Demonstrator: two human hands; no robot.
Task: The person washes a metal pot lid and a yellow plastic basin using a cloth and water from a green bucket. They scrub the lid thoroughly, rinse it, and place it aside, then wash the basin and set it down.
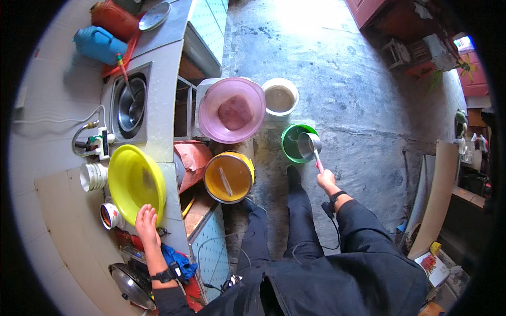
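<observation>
My right hand [326,180] grips the pink handle of a metal dipper [310,145]. The dipper's bowl is over the right side of a green bucket [284,144] on the floor; I cannot tell whether it touches the bucket. Liquid seems to be in the bucket. On the counter at left stands a yellow-green plastic basin [128,177]. My left hand [148,226] is at the basin's near rim, fingers extended, with nothing visible in them. Whether it touches the rim is unclear.
A pink basin [207,106], a white bucket [293,110] and a yellow bucket [250,168] with a stick inside stand ahead. At left are a sink [148,98], blue jug [99,44], power strip [103,142] and metal lid [130,284]. A cable [338,233] hangs by my right arm.
</observation>
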